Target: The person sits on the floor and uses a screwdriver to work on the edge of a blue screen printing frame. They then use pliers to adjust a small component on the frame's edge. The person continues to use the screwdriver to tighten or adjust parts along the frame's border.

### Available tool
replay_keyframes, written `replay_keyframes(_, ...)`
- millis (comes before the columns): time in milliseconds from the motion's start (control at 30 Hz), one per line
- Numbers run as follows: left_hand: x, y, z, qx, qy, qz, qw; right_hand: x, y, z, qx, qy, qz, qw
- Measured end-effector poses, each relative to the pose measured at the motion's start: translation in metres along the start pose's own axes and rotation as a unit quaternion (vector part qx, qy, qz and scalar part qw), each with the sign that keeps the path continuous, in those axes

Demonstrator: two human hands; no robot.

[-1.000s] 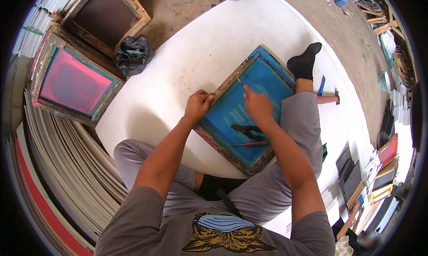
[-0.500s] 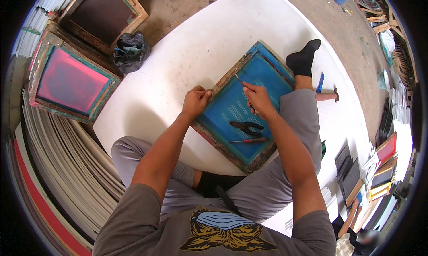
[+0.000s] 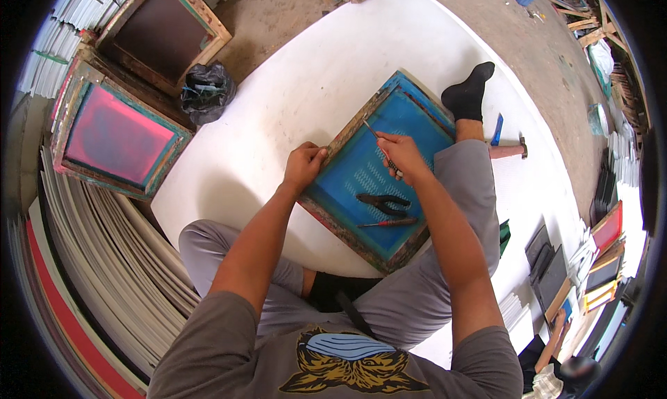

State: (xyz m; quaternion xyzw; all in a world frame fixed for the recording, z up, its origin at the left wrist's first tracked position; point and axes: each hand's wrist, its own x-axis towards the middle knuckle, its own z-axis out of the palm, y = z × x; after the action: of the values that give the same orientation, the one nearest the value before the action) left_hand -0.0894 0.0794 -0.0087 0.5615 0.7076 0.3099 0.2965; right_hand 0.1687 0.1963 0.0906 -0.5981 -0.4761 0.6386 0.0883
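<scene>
White sheeting (image 3: pixel 299 86) lies mid-picture; my left grip (image 3: pixel 304 165) holds the likely stiff screen (image 3: pixel 367 181) by its edge, my right grip (image 3: pixel 405 157) a thin tool (image 3: pixel 370 128).

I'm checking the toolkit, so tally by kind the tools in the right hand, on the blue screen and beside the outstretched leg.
Thin-shafted tools: 2 (held tool in the right hand; red-handled tool on the blue screen)
Pliers: 1
Hammer: 1
Slim blue tool, exact type unclear: 1
Total: 5
</scene>
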Motion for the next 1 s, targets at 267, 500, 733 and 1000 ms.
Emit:
replay_keyframes(267,-0.001,0.011,-0.001,-0.016,0.001,-0.017,1.000,0.013,0.016,-0.007,-0.305,0.105,-0.216,0.921)
replay_keyframes(500,-0.001,0.010,0.001,-0.052,-0.001,-0.017,0.998,0.013,0.019,-0.008,-0.323,0.117,-0.184,0.921)
replay_keyframes(733,-0.002,0.016,-0.002,-0.057,-0.001,-0.016,0.998,0.012,0.013,-0.008,-0.360,0.105,-0.187,0.908)
replay_keyframes(1000,-0.002,0.016,0.001,-0.045,0.002,0.000,0.999,0.017,-0.015,-0.014,-0.396,0.057,-0.169,0.901)
